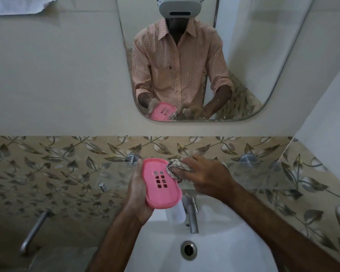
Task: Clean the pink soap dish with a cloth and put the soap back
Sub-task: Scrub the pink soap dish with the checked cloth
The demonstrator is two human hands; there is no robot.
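Note:
My left hand grips the pink soap dish from its left side and underneath, holding it tilted above the white sink. The dish has several drain slots in its middle. My right hand holds a crumpled patterned cloth against the dish's upper right rim. No soap shows in the dish. A pale block stands on the sink's back ledge under the dish; I cannot tell whether it is the soap.
A chrome tap stands at the sink's back, the drain below it. A glass shelf on metal brackets runs along the leaf-patterned tiles. A mirror hangs above. A metal pipe juts from the wall at lower left.

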